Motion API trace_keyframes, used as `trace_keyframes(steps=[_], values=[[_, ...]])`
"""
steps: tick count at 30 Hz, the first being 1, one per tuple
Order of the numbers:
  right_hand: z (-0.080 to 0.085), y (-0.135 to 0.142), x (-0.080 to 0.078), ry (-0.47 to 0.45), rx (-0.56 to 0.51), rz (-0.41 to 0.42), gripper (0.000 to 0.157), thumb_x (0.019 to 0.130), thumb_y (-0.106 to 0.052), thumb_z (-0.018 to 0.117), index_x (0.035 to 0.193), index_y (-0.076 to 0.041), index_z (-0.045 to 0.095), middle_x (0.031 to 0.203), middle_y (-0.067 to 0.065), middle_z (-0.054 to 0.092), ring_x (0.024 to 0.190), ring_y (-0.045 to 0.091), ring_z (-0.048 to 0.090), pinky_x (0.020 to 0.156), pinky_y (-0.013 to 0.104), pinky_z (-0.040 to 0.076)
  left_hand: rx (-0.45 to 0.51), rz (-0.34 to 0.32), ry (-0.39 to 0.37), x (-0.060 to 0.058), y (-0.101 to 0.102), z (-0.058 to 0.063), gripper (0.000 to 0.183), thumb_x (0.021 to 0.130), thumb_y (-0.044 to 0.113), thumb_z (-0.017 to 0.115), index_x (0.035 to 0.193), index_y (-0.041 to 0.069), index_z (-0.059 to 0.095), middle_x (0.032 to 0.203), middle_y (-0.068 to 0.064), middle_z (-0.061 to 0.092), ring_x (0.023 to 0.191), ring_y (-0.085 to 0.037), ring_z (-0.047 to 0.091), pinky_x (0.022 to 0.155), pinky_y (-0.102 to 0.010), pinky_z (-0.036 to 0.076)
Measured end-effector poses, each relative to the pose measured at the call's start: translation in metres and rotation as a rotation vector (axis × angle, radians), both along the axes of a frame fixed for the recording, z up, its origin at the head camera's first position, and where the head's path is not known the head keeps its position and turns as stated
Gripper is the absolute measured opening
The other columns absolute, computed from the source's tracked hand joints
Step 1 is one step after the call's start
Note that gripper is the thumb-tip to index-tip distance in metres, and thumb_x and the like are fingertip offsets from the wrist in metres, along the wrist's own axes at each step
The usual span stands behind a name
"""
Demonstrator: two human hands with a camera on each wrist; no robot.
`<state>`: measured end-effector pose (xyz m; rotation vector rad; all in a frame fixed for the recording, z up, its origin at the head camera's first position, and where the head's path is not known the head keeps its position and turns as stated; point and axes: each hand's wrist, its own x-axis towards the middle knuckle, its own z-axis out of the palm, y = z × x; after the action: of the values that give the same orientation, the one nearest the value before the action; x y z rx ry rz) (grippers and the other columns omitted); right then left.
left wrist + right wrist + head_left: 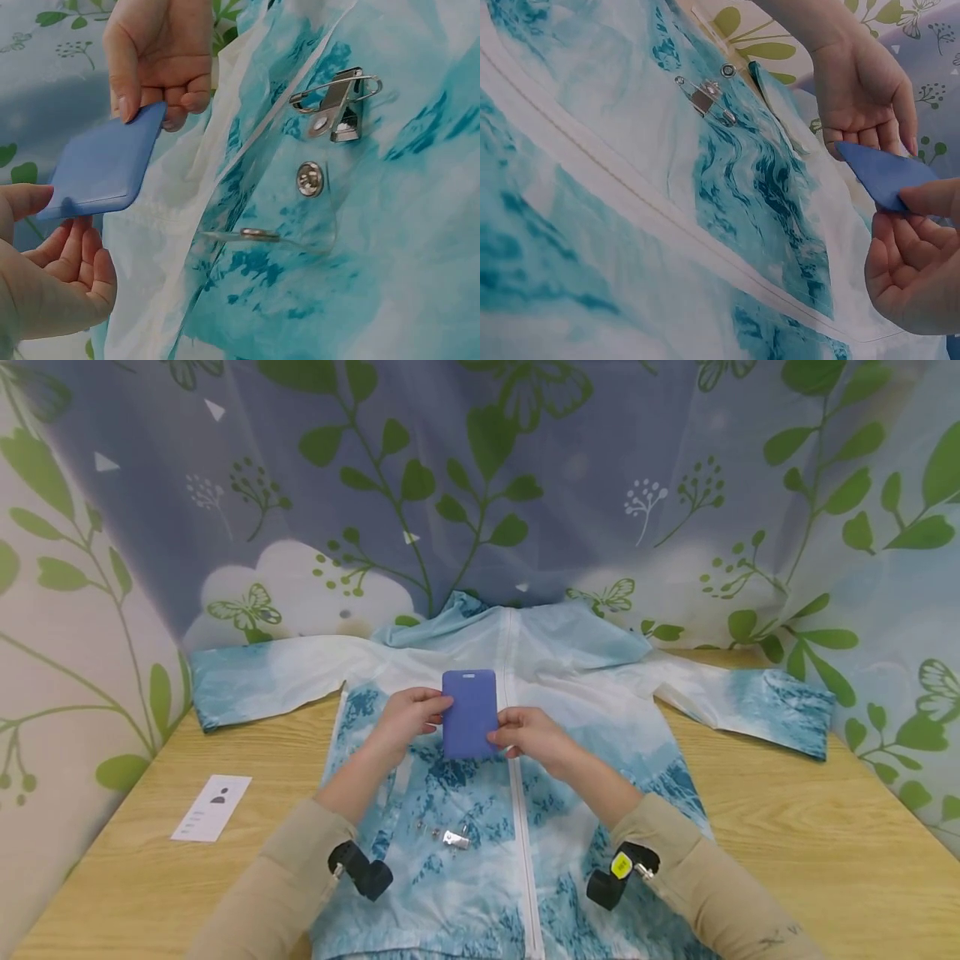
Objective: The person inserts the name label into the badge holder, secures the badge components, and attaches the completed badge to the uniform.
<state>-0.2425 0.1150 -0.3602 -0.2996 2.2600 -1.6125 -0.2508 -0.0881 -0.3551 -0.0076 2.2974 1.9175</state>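
Note:
Both hands hold a flat blue badge holder (469, 714) over the jacket, its small slot at the top edge. My left hand (408, 720) pinches its left edge between thumb and fingers. My right hand (534, 739) pinches the lower right edge the same way. Below them, on the jacket (600, 735), lies a metal badge clip (455, 839) with a safety pin and a clear strap. In the left wrist view the clip (346, 105) and the strap's snap button (310, 179) show close up.
A white card (212, 807) with a printed person icon lies on the wooden table (285, 760) to the left. The white and teal jacket is spread out with sleeves apart and a zipper (517, 810) down its front. A patterned curtain (420, 460) stands behind.

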Motion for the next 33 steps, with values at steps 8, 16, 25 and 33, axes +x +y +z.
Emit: trace_keyframes(steps=[8, 16, 25, 33], values=[[-0.007, 0.006, 0.0, -0.021, 0.045, 0.101, 0.02, 0.092, -0.01, 0.056, 0.107, 0.003, 0.058, 0.088, 0.005, 0.061, 0.081, 0.017, 0.054, 0.079, 0.04, 0.048, -0.006, 0.001, -0.018, 0.0, -0.006, -0.001, 0.031, 0.091, 0.02, 0.059, 0.111, -0.004, 0.059, 0.103, -0.015, 0.061, 0.097, -0.03, 0.056, 0.091, -0.045, 0.043], [-0.005, 0.01, 0.0, 0.007, 0.09, 0.137, 0.02, 0.092, -0.011, 0.057, 0.106, 0.002, 0.061, 0.093, 0.005, 0.064, 0.082, 0.016, 0.057, 0.077, 0.041, 0.048, -0.035, -0.016, 0.009, 0.003, -0.009, -0.004, 0.023, 0.091, 0.014, 0.059, 0.104, -0.004, 0.062, 0.117, -0.017, 0.056, 0.104, -0.029, 0.053, 0.087, -0.042, 0.043], [-0.001, 0.015, -0.006, 0.005, 0.101, 0.091, 0.021, 0.092, -0.012, 0.058, 0.107, 0.002, 0.064, 0.092, 0.006, 0.065, 0.079, 0.016, 0.058, 0.078, 0.042, 0.048, -0.085, -0.027, -0.01, 0.003, -0.009, -0.003, 0.024, 0.09, 0.015, 0.061, 0.104, -0.004, 0.063, 0.116, -0.017, 0.056, 0.099, -0.027, 0.054, 0.083, -0.039, 0.045], [0.004, 0.016, -0.011, -0.003, 0.086, 0.091, 0.022, 0.092, -0.013, 0.057, 0.108, 0.002, 0.063, 0.091, 0.005, 0.065, 0.077, 0.015, 0.058, 0.078, 0.043, 0.048, -0.143, -0.055, -0.028, 0.0, -0.01, -0.001, 0.031, 0.089, 0.018, 0.063, 0.11, -0.005, 0.062, 0.117, -0.019, 0.057, 0.102, -0.029, 0.054, 0.087, -0.041, 0.044]])
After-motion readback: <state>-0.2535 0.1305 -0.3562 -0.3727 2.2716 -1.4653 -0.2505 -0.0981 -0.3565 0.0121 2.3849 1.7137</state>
